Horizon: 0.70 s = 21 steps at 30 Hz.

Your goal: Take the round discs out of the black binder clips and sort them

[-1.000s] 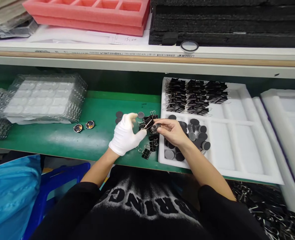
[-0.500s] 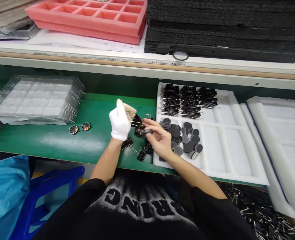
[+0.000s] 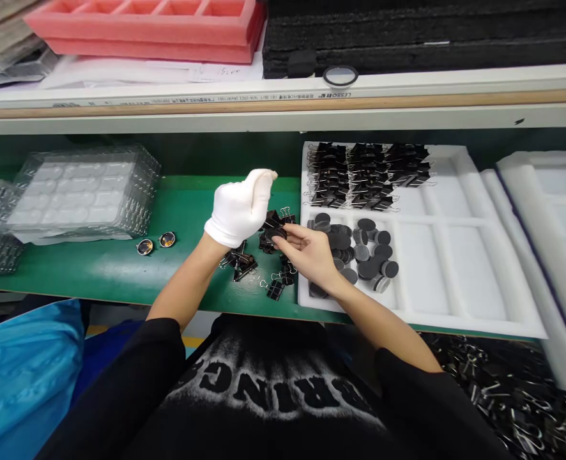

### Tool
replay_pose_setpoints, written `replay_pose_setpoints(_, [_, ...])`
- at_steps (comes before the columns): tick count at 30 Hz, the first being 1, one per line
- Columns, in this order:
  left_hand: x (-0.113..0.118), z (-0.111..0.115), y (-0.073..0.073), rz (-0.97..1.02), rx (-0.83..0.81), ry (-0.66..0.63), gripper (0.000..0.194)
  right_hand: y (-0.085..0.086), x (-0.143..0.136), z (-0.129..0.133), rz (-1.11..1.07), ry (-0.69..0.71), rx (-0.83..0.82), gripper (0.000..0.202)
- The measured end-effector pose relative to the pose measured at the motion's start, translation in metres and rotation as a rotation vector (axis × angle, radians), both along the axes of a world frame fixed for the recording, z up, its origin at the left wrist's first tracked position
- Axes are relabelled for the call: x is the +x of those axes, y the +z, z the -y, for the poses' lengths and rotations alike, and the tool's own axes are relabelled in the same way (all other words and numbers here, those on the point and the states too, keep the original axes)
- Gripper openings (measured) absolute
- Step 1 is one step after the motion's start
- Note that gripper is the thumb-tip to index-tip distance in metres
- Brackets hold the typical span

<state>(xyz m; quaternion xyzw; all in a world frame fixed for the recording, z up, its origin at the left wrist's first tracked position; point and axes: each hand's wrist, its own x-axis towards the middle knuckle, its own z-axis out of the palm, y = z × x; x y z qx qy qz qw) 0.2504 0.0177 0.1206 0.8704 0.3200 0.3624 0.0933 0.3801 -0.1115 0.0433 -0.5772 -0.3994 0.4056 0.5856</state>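
My left hand (image 3: 241,209), in a white glove, is closed, its fingers mostly turned out of sight. Against its right side is a black binder clip (image 3: 272,220), its wire handles hidden by the glove. Bare and pinched, my right hand (image 3: 312,253) grips a dark round disc (image 3: 276,234) just below that clip. Whether clip and disc touch, I cannot tell. More black binder clips (image 3: 243,263) lie loose on the green table under both hands. Beside my right hand, many black and clear round discs (image 3: 369,265) fill part of a white foam tray (image 3: 420,271).
Rows of clipped pieces (image 3: 367,172) occupy the tray's far compartments. Stacked clear plastic trays (image 3: 75,191) stand left, near two small round pieces (image 3: 156,243). A shelf edge (image 3: 177,121) crosses above, carrying red foam (image 3: 144,35) and a ring-framed lens (image 3: 340,76). A blue-clothed person (image 3: 29,377) is lower left.
My left hand has moved up and turned, so its fingers and the clip's handles no longer show. The right hand still pinches the disc beside the clip. The camera view has shifted slightly.
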Motion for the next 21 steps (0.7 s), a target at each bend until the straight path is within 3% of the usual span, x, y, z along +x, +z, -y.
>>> replay_pose_setpoints(7, [0.005,-0.004,0.001,-0.052,-0.001,-0.056,0.073,0.007,0.004,0.000,0.020,-0.036,0.072,0.054])
replay_pose_setpoints(13, [0.008,-0.005,0.000,-0.129,0.004,-0.098,0.071,0.008,0.006,-0.002,-0.039,0.006,0.053,0.050])
replay_pose_setpoints(21, [0.015,-0.007,-0.001,-0.177,-0.114,-0.134,0.068,0.007,0.008,-0.003,-0.007,0.028,0.026,0.047])
